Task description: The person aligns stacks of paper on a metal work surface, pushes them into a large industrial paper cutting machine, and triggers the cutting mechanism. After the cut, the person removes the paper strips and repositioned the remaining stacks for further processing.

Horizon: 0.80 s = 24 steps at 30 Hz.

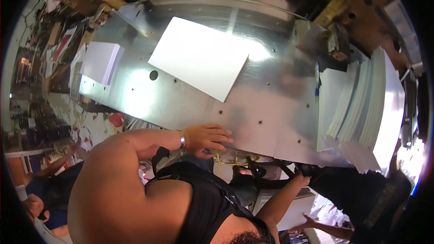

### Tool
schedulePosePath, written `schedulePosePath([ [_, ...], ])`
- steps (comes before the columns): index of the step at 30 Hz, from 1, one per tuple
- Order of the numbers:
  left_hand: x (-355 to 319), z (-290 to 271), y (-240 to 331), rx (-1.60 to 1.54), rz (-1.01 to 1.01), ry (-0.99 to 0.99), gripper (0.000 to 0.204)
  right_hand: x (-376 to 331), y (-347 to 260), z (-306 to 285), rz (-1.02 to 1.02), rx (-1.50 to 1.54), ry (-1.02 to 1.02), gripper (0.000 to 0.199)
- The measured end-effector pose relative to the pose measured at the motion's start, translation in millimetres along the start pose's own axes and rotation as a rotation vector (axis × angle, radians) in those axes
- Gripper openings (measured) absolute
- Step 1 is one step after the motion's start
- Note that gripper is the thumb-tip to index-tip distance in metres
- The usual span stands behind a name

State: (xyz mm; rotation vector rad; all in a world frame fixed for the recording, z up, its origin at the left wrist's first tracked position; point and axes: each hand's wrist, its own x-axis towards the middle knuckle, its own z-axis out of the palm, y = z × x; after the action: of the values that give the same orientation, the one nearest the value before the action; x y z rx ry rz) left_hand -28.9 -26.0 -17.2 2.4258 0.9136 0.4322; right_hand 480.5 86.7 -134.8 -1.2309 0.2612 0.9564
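My left hand (207, 138), with a metal band at its wrist, is at the front edge of the metal table (244, 129). Its fingers are stretched out and apart, holding nothing. Beyond it, a white stack of paper (199, 56) lies turned at an angle on the tabletop, apart from my fingers. Lower and to the right, my right hand (302, 179) is just below the table edge against something black. Its fingers are mostly hidden, so I cannot see whether they hold it.
Thick paper piles (357, 104) stand along the table's right side, with a blue pen (317, 83) beside them. Another paper stack (100, 62) sits at the left. A dark-clothed person (361, 199) is close on the right, one hand (311, 222) reaching out; another (54, 199) is at lower left.
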Motion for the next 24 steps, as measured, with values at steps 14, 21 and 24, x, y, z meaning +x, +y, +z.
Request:
schedulePosePath([
  [14,-34.7,-13.6,-2.6,0.013,-0.258,0.813,0.045,12.9,-28.5,-9.6,-0.042,-0.281,0.123,0.059],
  [21,-110.3,-91.9,-72.2,0.36,-0.981,1.433,0.07,-58.5,-16.9,-65.6,-0.074,-0.461,0.025,0.058],
  [24,-134.3,-112.9,-97.7,-0.266,-1.252,1.206,0.072,-129.3,17.9,-80.9,-0.181,-0.598,-0.22,0.057],
])
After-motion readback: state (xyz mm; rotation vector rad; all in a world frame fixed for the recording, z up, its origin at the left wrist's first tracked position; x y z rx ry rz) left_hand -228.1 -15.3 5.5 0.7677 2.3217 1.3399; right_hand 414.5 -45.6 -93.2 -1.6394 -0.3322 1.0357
